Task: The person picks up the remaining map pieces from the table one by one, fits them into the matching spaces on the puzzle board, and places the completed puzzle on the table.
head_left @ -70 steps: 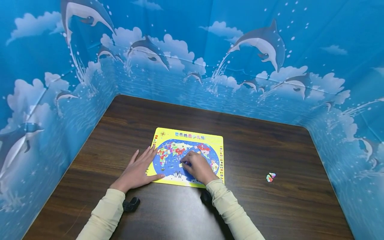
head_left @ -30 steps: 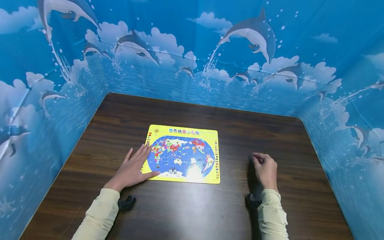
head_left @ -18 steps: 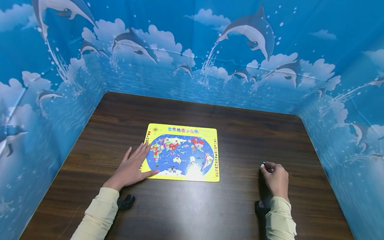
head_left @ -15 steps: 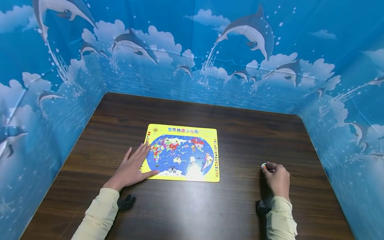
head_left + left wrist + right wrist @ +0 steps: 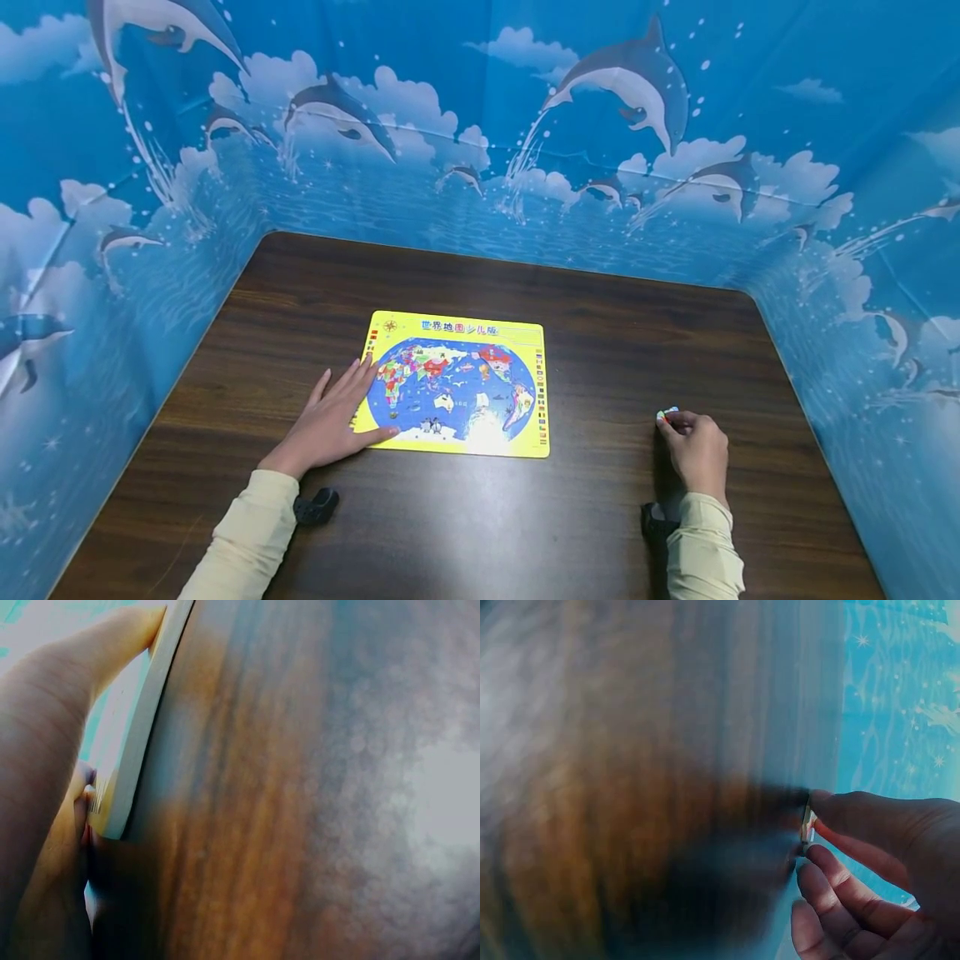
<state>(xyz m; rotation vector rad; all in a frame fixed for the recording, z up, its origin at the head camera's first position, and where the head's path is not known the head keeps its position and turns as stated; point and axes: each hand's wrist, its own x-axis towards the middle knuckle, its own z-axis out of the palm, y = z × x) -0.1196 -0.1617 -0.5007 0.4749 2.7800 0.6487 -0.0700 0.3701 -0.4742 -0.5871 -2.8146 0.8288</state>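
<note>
A world map puzzle board with a yellow border lies on the dark wooden table. My left hand rests flat on its left side, fingers spread and thumb over the lower edge. In the left wrist view the thumb lies across the board's edge. To the right of the board, my right hand is low at the table, thumb and fingertips pinching a small colourful puzzle piece. The right wrist view shows the piece edge-on between thumb and fingers.
The dark wooden table has a glossy reflection in front of the board. A blue curtain with dolphins encloses its back and sides. A black wrist strap sits on the left wrist, another on the right.
My right hand has left the map and moved right to the small pieces lying on the table, where it now pinches one. The left hand stays on the board. The head view has shifted slightly.
</note>
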